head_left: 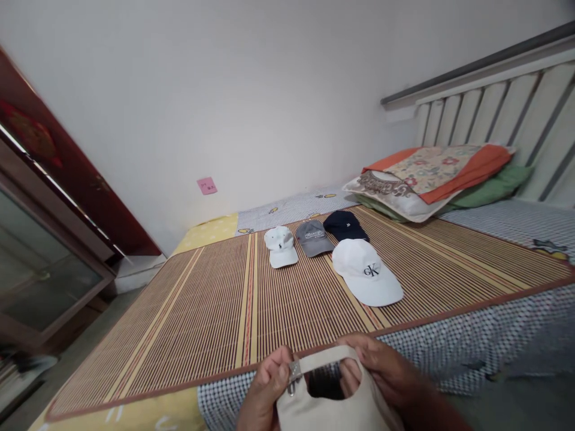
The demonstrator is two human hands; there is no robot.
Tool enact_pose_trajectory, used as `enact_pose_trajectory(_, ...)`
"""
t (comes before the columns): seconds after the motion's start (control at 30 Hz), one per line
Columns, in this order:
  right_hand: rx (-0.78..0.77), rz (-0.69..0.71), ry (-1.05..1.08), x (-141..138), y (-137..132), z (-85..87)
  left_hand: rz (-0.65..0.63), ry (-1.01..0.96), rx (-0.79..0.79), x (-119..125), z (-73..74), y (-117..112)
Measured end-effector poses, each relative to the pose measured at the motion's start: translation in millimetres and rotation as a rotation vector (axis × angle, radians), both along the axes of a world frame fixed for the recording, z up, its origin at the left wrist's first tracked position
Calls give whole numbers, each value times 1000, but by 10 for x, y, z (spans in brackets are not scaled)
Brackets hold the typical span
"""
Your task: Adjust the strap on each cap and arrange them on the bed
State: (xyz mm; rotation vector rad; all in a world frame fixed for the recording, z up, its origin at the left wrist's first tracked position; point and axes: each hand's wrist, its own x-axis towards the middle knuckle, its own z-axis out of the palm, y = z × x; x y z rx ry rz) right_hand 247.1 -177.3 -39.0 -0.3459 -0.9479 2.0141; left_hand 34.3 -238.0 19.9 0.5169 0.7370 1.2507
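A beige baseball cap [332,413] is held at the bottom of the head view, its back opening and strap turned toward me. My left hand [265,389] pinches the strap by its metal buckle [294,376]. On the other side, my right hand [381,365] grips the strap's right end and the cap's edge; some of its fingers show through the opening. Beyond, on the striped mat, lie a white cap with black letters [366,272], a grey cap [313,238], a dark navy cap [345,225] and a smaller white cap [281,246].
The striped mat [193,317] covers a bed with checked and yellow bedding [171,413]. Pillows [431,173] are stacked at the right, against a white slatted radiator or headboard [485,111]. A pink note [206,185] is on the wall. A glass-fronted cabinet [40,269] stands left.
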Motion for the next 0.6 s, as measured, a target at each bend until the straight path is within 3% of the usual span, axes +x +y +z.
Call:
enact_pose_trajectory(0.2, -119, -60, 38, -91, -18, 2, 205, -9, -221, -15, 35, -46)
enact_pose_trajectory(0.6, -29, 19, 29, -109, -32, 233, 131, -103, -194, 3, 4, -21)
